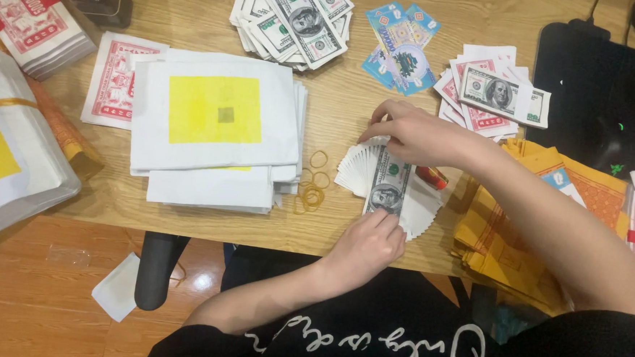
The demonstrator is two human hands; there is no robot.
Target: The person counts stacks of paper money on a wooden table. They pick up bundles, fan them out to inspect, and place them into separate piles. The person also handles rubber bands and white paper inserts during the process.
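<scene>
Both hands (pixel 368 246) (pixel 407 132) pinch fanned green-grey banknote sheets (pixel 388 181) beside yellow-squared white packets (pixel 216 115).

On the tabletop (pixel 335 114), the fanned notes (pixel 386 186) lie between rubber bands (pixel 312 189) at left and folded papers (pixel 517 232) at right; another note pile (pixel 297 18) lies behind.

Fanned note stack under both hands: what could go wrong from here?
1. The fanned stack of notes sits close to the table edge; the left hand presses its near end, and loose notes might slide off onto the floor.
2. The right hand only pinches the far end, so the fan may skew or spread unevenly.
3. The rubber bands lie loose beside the stack and could get caught under the notes.
</scene>
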